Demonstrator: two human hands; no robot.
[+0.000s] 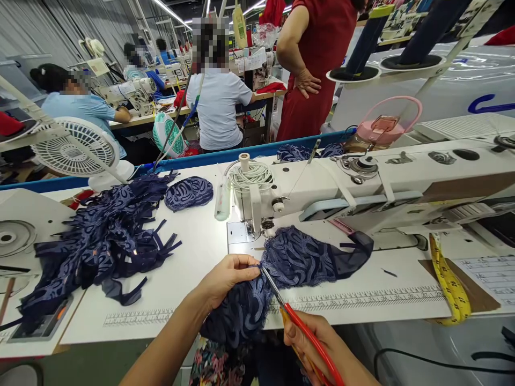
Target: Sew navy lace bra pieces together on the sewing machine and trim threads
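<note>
Between thumb and fingers, my left hand (227, 279) pinches the edge of a navy lace garment piece (300, 257). Part of the lace lies on the sewing table below the machine needle, and part hangs over the front edge toward my lap. My right hand (311, 343) grips red-handled scissors (300, 324). Their metal tips touch the lace edge right beside my left fingertips. Whether the blades are parted there is too small to tell. Just behind the lace stands the white sewing machine (257, 214) with its presser foot.
Left on the table lies a heap of navy lace pieces (116, 230), with an oval lace cup (189, 193) nearby. A yellow tape measure (448, 279) hangs at the front right. A white fan (76, 147) and a pink-lidded bottle (380, 131) stand behind. Several people work beyond.
</note>
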